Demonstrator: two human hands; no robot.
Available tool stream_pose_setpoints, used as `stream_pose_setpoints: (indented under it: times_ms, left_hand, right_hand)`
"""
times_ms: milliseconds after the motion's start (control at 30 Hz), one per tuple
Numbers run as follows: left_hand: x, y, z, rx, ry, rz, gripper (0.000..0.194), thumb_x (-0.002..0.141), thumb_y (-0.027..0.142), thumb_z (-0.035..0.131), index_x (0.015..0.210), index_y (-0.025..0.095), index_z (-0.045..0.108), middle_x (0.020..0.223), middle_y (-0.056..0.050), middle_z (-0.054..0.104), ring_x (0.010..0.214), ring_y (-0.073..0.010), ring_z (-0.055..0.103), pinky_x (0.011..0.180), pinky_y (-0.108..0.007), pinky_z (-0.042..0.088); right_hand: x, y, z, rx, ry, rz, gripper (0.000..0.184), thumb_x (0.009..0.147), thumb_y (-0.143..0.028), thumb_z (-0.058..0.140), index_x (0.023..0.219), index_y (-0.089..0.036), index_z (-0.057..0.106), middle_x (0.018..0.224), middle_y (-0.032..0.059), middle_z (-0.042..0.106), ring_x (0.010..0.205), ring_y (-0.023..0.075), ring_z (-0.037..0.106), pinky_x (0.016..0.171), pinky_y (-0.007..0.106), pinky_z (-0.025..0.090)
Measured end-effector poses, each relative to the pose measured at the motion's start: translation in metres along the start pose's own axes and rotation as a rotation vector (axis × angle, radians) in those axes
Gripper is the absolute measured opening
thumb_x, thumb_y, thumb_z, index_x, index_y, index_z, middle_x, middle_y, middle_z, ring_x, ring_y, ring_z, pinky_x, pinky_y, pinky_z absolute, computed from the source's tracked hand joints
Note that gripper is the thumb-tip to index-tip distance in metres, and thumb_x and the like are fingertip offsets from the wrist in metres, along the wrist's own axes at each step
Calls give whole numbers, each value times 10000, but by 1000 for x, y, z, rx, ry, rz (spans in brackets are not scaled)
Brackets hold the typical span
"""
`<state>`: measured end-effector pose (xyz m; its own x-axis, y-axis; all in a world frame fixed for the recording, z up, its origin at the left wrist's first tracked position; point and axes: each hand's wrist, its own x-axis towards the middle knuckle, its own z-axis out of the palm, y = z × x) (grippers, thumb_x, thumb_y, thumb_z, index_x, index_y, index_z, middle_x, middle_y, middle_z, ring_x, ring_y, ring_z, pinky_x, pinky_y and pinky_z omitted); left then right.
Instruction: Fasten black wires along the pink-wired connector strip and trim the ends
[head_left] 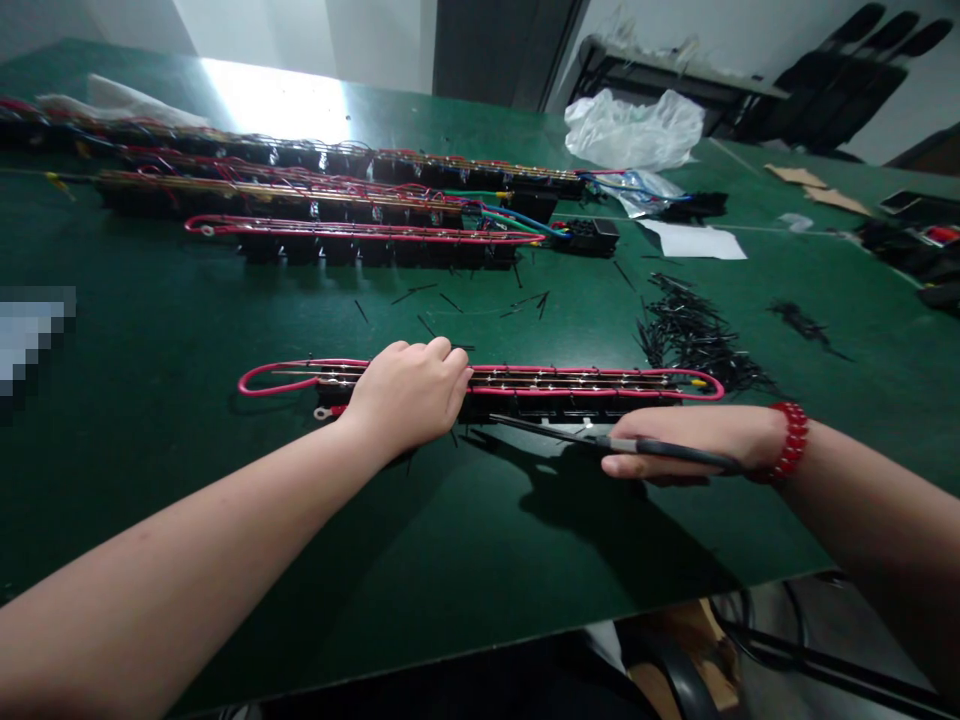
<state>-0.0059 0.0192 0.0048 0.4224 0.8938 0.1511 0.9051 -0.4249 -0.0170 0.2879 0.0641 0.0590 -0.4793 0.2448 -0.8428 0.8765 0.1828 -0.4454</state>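
Note:
A long black strip assembly (570, 408) lies across the table before me, with a red cable (517, 370) running along it and looping past both ends. Thin dark ties cross the cable at intervals. Curled over the strip left of its middle is my left hand (409, 390), closed on it, its fingertips hidden on the far side. My right hand (675, 440) grips a dark tool with long thin jaws, which looks like long-nose pliers (619, 445). The tool's tip is close to the strip's near edge, beside my left hand; I cannot tell whether it touches. A ring terminal (322, 413) pokes out left.
Similar wired strips (375, 240) lie farther back on the green table (450, 600). A pile of short black offcuts (694, 330) sits at right, with several scattered pieces around. Behind are a clear plastic bag (634, 130), white paper (697, 240) and brown card pieces (832, 195).

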Motion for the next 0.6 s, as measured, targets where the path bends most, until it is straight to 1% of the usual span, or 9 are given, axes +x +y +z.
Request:
stream_pose_setpoints:
  times_ms: [133, 233, 333, 467, 600]
  left_hand:
    - [0, 0, 0, 5, -4, 2, 415, 1034, 303, 236, 968, 147, 616, 913, -92, 635, 810, -248, 657, 686, -354, 426]
    - [0, 0, 0, 8, -1, -2, 406, 1032, 302, 244, 970, 148, 614, 911, -89, 633, 813, -246, 658, 688, -353, 426]
    - [0, 0, 1, 8, 4, 0, 396, 1031, 298, 248, 977, 152, 612, 916, -84, 631, 814, -247, 658, 691, -354, 432]
    - [0, 0, 1, 5, 8, 4, 395, 1032, 296, 251, 975, 152, 614, 908, -82, 629, 813, -248, 659, 696, -353, 440]
    - [0, 0, 1, 6, 14, 0, 399, 1031, 293, 247, 970, 153, 615, 899, -82, 629, 807, -252, 662, 694, -356, 445]
  right_hand:
    - [6, -13, 0, -99, 119, 68, 689, 769, -850, 461, 637, -174, 484, 527, -3, 485, 458, 99, 437, 451, 227, 346]
    - [13, -24, -2, -227, 184, 48, 698, 785, -844, 445, 631, -168, 521, 564, 17, 532, 498, 114, 463, 490, 245, 367]
    - [18, -29, -4, -268, 182, 44, 700, 803, -838, 425, 626, -168, 527, 558, 18, 533, 494, 115, 460, 497, 251, 364]
    - [20, -27, -5, -216, 160, 67, 719, 786, -866, 411, 636, -171, 525, 512, 19, 526, 463, 120, 473, 481, 250, 373]
    - [20, -26, -2, -160, 176, 79, 712, 737, -877, 472, 595, -179, 476, 452, -2, 478, 393, 95, 421, 429, 228, 320]
